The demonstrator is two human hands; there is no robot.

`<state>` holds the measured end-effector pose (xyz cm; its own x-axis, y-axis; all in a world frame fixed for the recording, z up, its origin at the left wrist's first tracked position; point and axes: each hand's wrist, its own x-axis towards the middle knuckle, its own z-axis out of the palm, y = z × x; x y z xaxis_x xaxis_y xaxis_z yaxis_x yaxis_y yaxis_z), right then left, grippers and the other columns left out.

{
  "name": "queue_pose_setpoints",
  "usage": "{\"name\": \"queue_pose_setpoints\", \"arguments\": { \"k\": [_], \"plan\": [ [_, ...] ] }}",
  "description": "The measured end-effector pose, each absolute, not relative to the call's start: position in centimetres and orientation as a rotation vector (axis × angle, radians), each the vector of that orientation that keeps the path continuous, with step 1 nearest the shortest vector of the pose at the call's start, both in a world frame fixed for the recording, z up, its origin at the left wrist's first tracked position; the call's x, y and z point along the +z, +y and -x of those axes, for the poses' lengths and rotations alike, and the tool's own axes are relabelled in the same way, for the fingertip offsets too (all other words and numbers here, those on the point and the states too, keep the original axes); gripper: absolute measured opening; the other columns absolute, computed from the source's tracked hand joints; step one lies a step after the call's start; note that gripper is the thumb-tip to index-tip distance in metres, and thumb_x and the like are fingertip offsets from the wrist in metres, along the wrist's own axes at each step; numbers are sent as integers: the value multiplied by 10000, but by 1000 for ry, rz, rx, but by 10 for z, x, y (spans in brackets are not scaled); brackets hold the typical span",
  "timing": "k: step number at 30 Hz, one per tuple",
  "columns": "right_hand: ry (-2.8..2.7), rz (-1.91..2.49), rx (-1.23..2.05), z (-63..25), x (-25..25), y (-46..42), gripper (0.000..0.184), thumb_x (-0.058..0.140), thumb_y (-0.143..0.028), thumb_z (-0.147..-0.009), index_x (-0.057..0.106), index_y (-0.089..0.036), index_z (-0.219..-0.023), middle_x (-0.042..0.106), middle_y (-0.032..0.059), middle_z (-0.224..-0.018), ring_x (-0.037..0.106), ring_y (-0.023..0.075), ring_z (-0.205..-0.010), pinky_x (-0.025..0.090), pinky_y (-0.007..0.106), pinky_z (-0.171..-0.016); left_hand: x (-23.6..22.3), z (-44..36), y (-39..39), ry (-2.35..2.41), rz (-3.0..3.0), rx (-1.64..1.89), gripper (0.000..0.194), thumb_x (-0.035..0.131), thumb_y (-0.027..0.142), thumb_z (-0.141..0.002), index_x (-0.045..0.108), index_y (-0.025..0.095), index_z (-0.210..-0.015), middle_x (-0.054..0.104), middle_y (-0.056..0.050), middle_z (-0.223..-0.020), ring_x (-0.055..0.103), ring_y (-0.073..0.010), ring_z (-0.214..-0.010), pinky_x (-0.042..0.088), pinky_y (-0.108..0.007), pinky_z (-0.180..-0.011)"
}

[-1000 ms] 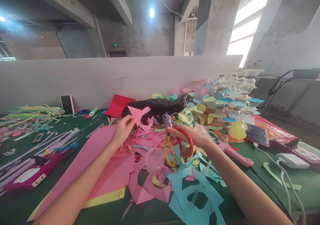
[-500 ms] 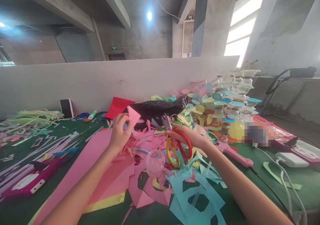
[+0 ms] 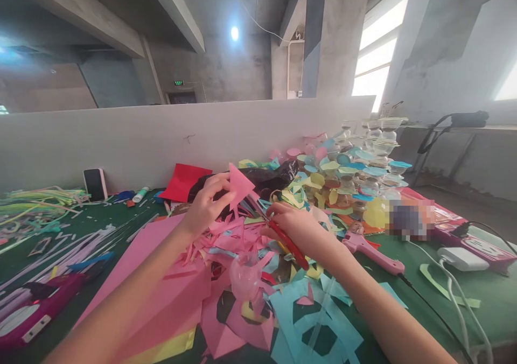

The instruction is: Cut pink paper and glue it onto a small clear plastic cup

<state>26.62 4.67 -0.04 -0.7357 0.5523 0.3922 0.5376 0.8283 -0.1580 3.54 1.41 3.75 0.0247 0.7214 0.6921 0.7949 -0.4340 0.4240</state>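
My left hand (image 3: 212, 200) pinches a small folded piece of pink paper (image 3: 240, 185), held up above the scraps. My right hand (image 3: 301, 226) grips red-handled scissors (image 3: 287, 241), whose blades point up and left and reach the paper's lower edge. Whether the blades have cut in is too small to tell. Below both hands spreads a heap of pink paper scraps (image 3: 230, 240). A clear plastic ball-shaped piece (image 3: 245, 275) stands in front of it. Blue sheets with cut-out holes (image 3: 293, 313) lie nearer me, and large pink sheets (image 3: 161, 286) lie under my left forearm.
A black plastic bag (image 3: 274, 178) and a red sheet (image 3: 183, 181) lie behind the scraps. At the right are stacked clear cups with paper discs (image 3: 371, 170), a pink glue gun (image 3: 375, 253) and white cables (image 3: 454, 294). At the left are a phone (image 3: 95, 184) and a magenta power strip (image 3: 40, 310).
My left hand has moved right with the pink paper, and the scissors have turned so their blades meet its lower edge. The whole view has shifted slightly.
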Motion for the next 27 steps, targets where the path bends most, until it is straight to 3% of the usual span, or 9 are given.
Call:
{"name": "queue_pose_setpoints", "arguments": {
  "k": [3,6,9,15,20,27],
  "plan": [
    [-2633,759,-225,-263,-6,47,351,525,-365,-998,735,-154,-810,677,93,-1090,620,232,-975,512,310,-652,56,-36,20,-1655,2551,-1254,185,542,360,-838,566,214,-728,648,-38,-1128,560,-218,-1069,443,-294,-881],
    [-2651,676,-391,-260,-11,47,400,496,-411,-1004,743,-144,-837,674,111,-1126,611,243,-988,531,322,-642,63,-38,25,-1807,2699,-965,205,536,373,-858,553,212,-732,594,18,-783,524,-149,-729,416,-258,-655],
    [-2649,614,-436,-259,-13,46,397,488,-401,-1008,747,-152,-839,668,111,-1153,607,245,-995,546,333,-698,61,-39,26,-1919,2710,-789,238,529,374,-870,515,210,-699,503,52,-644,436,-116,-589,343,-245,-549],
    [-2642,565,-399,-258,-13,45,446,458,-451,-1007,749,-159,-836,677,93,-1108,606,243,-977,554,368,-795,54,-37,23,-2006,2692,-732,263,521,457,-885,566,220,-782,555,43,-724,467,-127,-638,361,-236,-560],
    [-2673,563,-422,-256,-15,45,451,458,-458,-1003,751,-150,-851,682,102,-1107,602,251,-976,551,378,-798,48,-36,27,-1981,2678,-702,268,488,451,-899,556,219,-783,468,48,-707,381,-122,-620,302,-240,-534],
    [-2730,605,-487,-251,-15,41,274,522,-255,-996,751,-158,-880,673,88,-1142,594,244,-1005,537,353,-790,36,-39,28,-1952,2647,-759,236,457,393,-897,525,213,-759,482,45,-708,401,-132,-644,316,-246,-569]
  ]
}}
